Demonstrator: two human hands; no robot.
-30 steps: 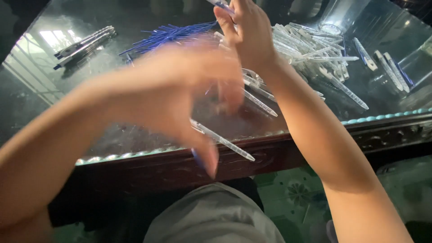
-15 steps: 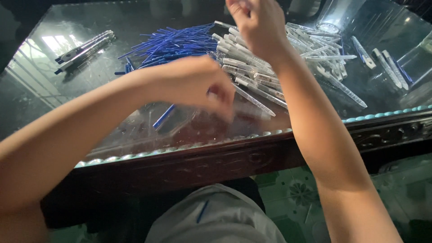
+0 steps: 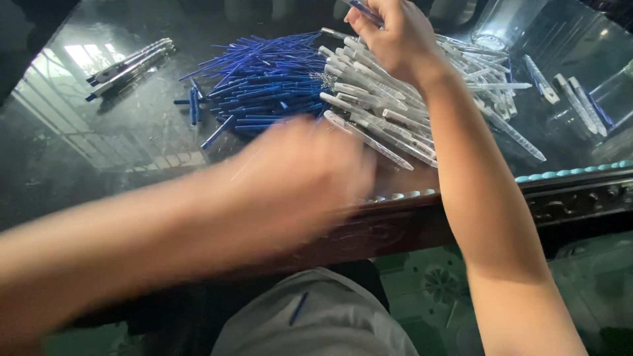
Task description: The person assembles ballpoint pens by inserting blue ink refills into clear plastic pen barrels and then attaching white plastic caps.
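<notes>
My right hand (image 3: 395,36) is raised over the far side of the glass table (image 3: 105,158), fingers closed on a blue-tipped pen part that pokes out at the top edge. My left hand (image 3: 303,175) is a motion blur near the table's front edge, over the near end of the clear pen barrels (image 3: 389,112); what it holds cannot be told. A heap of blue ink refills (image 3: 264,86) lies left of the barrels.
A few assembled pens (image 3: 128,62) lie at the far left. More clear barrels and pen parts (image 3: 573,95) are scattered at the right, near a clear container (image 3: 508,23). The table has a dark carved wooden rim (image 3: 567,198). My lap is below.
My left hand has swept back across the front of the table and blurred, uncovering the blue refill heap. My right hand stays raised at the far side.
</notes>
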